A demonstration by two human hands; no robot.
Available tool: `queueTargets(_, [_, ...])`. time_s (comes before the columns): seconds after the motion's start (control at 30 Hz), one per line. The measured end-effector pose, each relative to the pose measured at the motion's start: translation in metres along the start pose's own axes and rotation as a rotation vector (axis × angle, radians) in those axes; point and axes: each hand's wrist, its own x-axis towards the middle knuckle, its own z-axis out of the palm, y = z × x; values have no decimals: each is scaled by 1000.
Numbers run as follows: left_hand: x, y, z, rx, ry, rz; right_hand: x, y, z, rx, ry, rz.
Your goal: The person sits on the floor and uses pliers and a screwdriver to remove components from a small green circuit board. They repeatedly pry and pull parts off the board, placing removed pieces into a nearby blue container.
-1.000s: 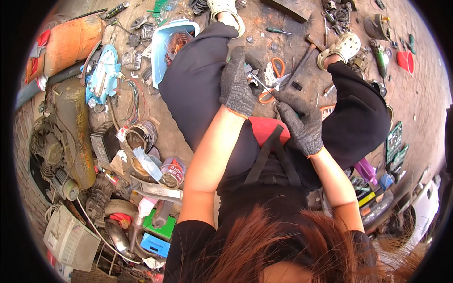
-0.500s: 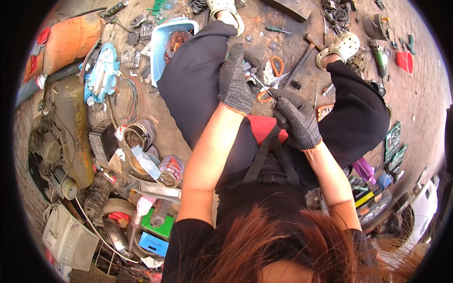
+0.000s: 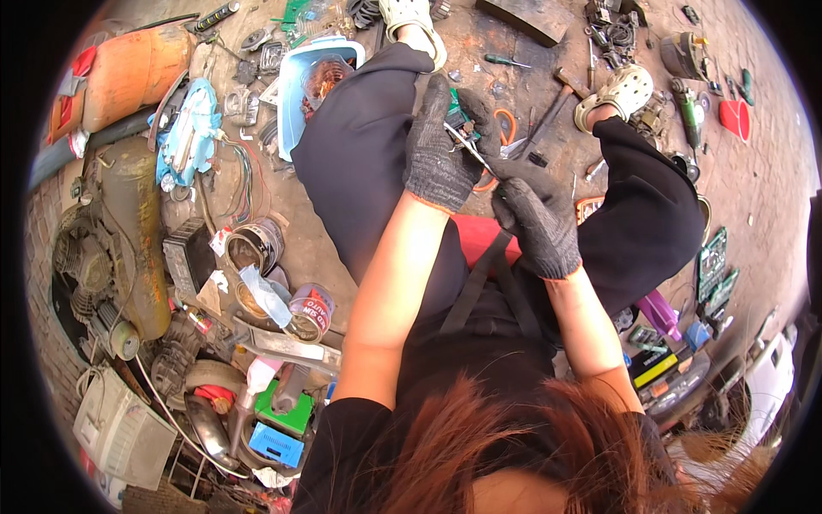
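My left hand [image 3: 437, 150], in a dark grey knit glove, is closed around a small green circuit board [image 3: 456, 106]. The glove hides much of the board. In my right hand [image 3: 539, 224], gloved alike, is a slim silver metal tool [image 3: 469, 144]; its tip reaches to the board beside my left fingers. Whether it is tweezers or a screwdriver I cannot tell. Just beyond my hands, scissors with orange handles [image 3: 510, 127] lie on the ground, partly covered by my left hand. Under my wrists shows a red seat [image 3: 479, 238] between my legs.
A light blue basin [image 3: 291, 116] holding copper-coloured scrap stands by my left leg. Ahead lie a hammer [image 3: 561, 86] and a green-handled screwdriver [image 3: 505, 61]. A green angle grinder [image 3: 687, 111] and red cup [image 3: 734, 120] are far right. Cans [image 3: 311, 310], a battery [image 3: 188, 251] and motor parts crowd the left.
My left hand has turned a little, and more of the green board shows. The metal tool's tip has shifted slightly up and left, with my right hand close behind it.
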Motion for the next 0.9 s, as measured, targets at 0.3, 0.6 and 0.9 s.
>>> queueTargets(0.3, [-5, -4, -4, 32, 19, 104, -21, -26, -4, -1014, 213, -469])
queueTargets(0.6, [7, 8, -22, 73, -511, -16, -24, -29, 2, -1146, 180, -558])
queueTargets(0.9, [-21, 0, 19, -60, 53, 21, -34, -29, 2, -1245, 189, -596])
